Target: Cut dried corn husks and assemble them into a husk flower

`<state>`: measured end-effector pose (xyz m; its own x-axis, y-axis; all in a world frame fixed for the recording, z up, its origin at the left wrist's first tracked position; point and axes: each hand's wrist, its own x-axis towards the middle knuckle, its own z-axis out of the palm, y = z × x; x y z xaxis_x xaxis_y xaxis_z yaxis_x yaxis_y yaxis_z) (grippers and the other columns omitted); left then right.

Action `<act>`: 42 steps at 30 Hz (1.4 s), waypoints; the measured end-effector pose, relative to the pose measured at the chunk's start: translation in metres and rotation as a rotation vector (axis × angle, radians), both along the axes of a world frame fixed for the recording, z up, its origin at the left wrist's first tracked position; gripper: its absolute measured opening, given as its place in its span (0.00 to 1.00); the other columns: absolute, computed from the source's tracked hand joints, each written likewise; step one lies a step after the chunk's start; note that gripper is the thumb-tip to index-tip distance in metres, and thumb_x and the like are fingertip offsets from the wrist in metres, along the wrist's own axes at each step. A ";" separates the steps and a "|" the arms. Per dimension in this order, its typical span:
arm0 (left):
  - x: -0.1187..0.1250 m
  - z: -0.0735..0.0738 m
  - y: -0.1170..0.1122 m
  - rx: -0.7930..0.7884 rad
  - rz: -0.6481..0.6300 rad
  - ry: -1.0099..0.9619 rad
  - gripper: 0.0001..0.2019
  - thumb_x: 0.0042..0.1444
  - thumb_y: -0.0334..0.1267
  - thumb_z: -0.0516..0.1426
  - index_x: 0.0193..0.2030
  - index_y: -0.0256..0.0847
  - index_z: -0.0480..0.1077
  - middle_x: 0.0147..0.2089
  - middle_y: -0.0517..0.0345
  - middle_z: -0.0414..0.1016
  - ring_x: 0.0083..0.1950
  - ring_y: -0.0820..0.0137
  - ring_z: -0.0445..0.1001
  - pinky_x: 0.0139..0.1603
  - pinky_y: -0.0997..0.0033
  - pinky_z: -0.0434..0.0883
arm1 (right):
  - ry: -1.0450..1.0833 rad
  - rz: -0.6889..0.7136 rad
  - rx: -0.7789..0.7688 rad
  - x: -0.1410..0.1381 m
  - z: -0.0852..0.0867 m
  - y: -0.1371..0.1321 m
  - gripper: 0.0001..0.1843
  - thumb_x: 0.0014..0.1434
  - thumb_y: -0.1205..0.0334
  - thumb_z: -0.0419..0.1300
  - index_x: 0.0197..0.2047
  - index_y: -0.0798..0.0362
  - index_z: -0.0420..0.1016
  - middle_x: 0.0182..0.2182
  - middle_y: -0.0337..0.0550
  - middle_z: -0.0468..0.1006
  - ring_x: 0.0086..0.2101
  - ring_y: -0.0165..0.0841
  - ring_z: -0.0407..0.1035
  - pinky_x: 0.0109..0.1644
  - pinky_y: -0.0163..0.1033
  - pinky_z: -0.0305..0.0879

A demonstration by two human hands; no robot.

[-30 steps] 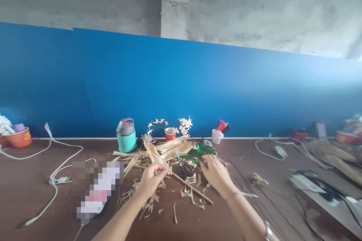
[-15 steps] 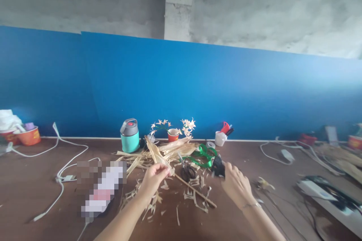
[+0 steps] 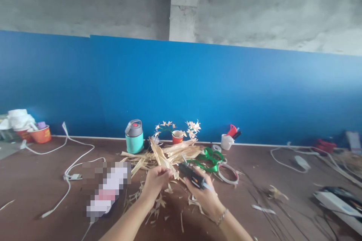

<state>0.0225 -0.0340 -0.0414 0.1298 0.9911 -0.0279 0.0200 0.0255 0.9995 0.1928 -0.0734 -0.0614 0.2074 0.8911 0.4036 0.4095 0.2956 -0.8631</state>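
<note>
My left hand (image 3: 156,182) pinches the lower end of a pale dried husk (image 3: 161,154), which points up and away over the table. My right hand (image 3: 205,196) is wrapped round a black glue gun (image 3: 194,176). A whitish glue stick (image 3: 209,187) sticks out of its rear. The gun's front end is beside my left fingertips; whether it touches the husk I cannot tell. Behind the gun, a bit of metal from the scissors (image 3: 184,159) shows, the rest hidden. More dried husks (image 3: 183,148) lie piled beyond both hands, and husk scraps (image 3: 161,200) are scattered below.
Green ribbon (image 3: 210,158) and a tape roll (image 3: 228,174) lie right of the husks. At the back stand a teal flask (image 3: 134,137), a red cup (image 3: 177,137) near pale flowers (image 3: 193,128), and a white pen cup (image 3: 226,142). White cables (image 3: 68,167) run left; a power strip (image 3: 339,205) lies right.
My right hand has brought the glue gun leftward, close to my left hand. The tape roll has come into sight. My left hand keeps its pinch on the husk. The view has shifted slightly.
</note>
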 end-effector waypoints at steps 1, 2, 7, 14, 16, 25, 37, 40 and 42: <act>0.000 0.000 0.000 -0.003 -0.001 -0.010 0.12 0.41 0.44 0.60 0.20 0.35 0.71 0.19 0.59 0.72 0.22 0.73 0.67 0.24 0.75 0.61 | -0.029 0.019 -0.004 -0.001 -0.003 -0.001 0.13 0.49 0.53 0.61 0.33 0.54 0.75 0.27 0.44 0.77 0.28 0.36 0.70 0.32 0.36 0.68; 0.000 -0.001 0.000 -0.007 -0.006 -0.019 0.12 0.40 0.44 0.60 0.21 0.35 0.72 0.20 0.58 0.73 0.22 0.72 0.67 0.25 0.75 0.61 | -0.054 0.043 -0.009 -0.001 -0.004 -0.002 0.12 0.49 0.54 0.60 0.32 0.54 0.75 0.27 0.44 0.77 0.28 0.35 0.70 0.32 0.36 0.68; 0.000 -0.004 -0.002 -0.041 -0.019 -0.026 0.13 0.42 0.45 0.61 0.24 0.34 0.73 0.21 0.58 0.73 0.21 0.73 0.67 0.24 0.75 0.60 | -0.085 0.150 -0.037 -0.001 0.004 -0.008 0.09 0.50 0.57 0.61 0.30 0.55 0.74 0.30 0.44 0.77 0.29 0.34 0.70 0.34 0.36 0.68; -0.001 -0.001 -0.005 -0.045 -0.011 -0.009 0.11 0.41 0.43 0.61 0.26 0.35 0.74 0.24 0.56 0.75 0.23 0.72 0.68 0.24 0.75 0.61 | -0.143 0.157 -0.044 -0.002 0.009 -0.007 0.07 0.50 0.60 0.61 0.26 0.55 0.72 0.28 0.43 0.76 0.30 0.33 0.68 0.36 0.36 0.66; 0.000 0.001 -0.006 -0.046 -0.012 0.003 0.11 0.42 0.42 0.61 0.25 0.35 0.74 0.22 0.58 0.74 0.22 0.73 0.67 0.23 0.76 0.60 | -0.153 0.145 -0.053 -0.002 0.009 -0.007 0.08 0.50 0.60 0.61 0.25 0.55 0.71 0.27 0.43 0.75 0.29 0.34 0.68 0.35 0.36 0.66; 0.000 0.002 -0.006 -0.025 -0.019 0.022 0.11 0.43 0.43 0.60 0.24 0.35 0.73 0.19 0.60 0.71 0.20 0.74 0.65 0.22 0.76 0.58 | -0.147 0.124 -0.047 -0.002 0.010 -0.009 0.09 0.49 0.57 0.62 0.27 0.54 0.74 0.27 0.43 0.76 0.29 0.35 0.69 0.34 0.36 0.66; 0.001 0.007 -0.010 -0.057 -0.005 0.011 0.10 0.42 0.42 0.61 0.23 0.35 0.72 0.17 0.61 0.70 0.19 0.75 0.63 0.22 0.77 0.58 | -0.136 0.112 -0.095 -0.004 0.012 -0.009 0.15 0.46 0.51 0.64 0.27 0.55 0.74 0.23 0.41 0.74 0.28 0.34 0.67 0.32 0.35 0.65; 0.000 0.006 -0.009 -0.043 -0.010 0.025 0.11 0.43 0.42 0.61 0.24 0.35 0.73 0.18 0.60 0.71 0.20 0.75 0.64 0.23 0.76 0.58 | -0.143 0.108 -0.096 -0.003 0.012 -0.009 0.13 0.46 0.52 0.64 0.25 0.55 0.73 0.22 0.40 0.73 0.28 0.34 0.67 0.33 0.35 0.65; 0.000 0.005 -0.008 -0.036 -0.014 0.030 0.11 0.43 0.42 0.60 0.24 0.34 0.73 0.19 0.59 0.72 0.21 0.75 0.64 0.23 0.76 0.59 | -0.151 0.115 -0.089 -0.003 0.011 -0.008 0.12 0.47 0.54 0.63 0.23 0.55 0.71 0.21 0.39 0.72 0.28 0.34 0.67 0.33 0.35 0.64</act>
